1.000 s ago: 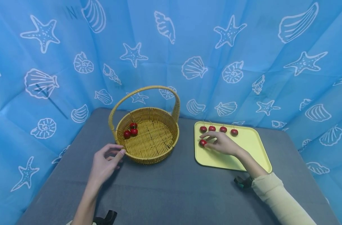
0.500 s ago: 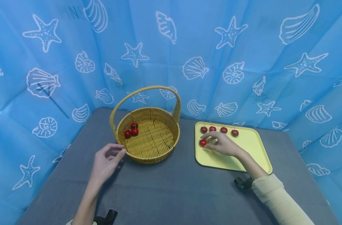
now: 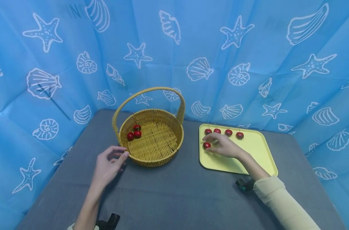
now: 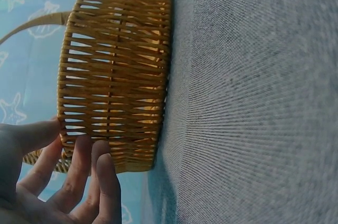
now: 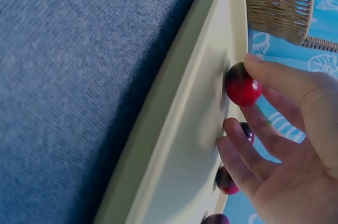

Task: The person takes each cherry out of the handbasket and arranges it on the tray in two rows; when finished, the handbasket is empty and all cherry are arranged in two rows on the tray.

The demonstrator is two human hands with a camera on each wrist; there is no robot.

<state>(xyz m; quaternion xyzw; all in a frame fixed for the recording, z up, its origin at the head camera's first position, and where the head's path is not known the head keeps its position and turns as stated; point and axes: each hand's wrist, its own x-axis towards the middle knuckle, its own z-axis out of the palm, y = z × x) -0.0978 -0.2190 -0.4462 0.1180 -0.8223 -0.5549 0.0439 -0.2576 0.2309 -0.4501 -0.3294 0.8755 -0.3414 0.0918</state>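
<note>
My left hand (image 3: 109,164) pinches the near left rim of a round wicker basket (image 3: 152,163) with a tall arched handle. In the left wrist view, thumb and fingers meet at the basket's rim (image 4: 62,92). Three red cherries (image 3: 137,134) lie together inside, toward the left. My right hand (image 3: 224,146) is over the yellow tray (image 3: 249,151), its thumb and fingers round a single cherry (image 3: 207,145) near the tray's left side. In the right wrist view, the thumb touches this cherry (image 5: 243,85), which is close over the tray surface.
Several stemmed cherries (image 3: 228,132) line the tray's back edge. A grey cloth (image 3: 168,198) covers the table, with a blue shell-print curtain (image 3: 203,38) behind it and at both sides. Dark wrist mounts (image 3: 244,184) stick out from both forearms.
My right hand has shifted very slightly to the left at the cherry, its fingers closer round it. The left hand and the basket stay in place.
</note>
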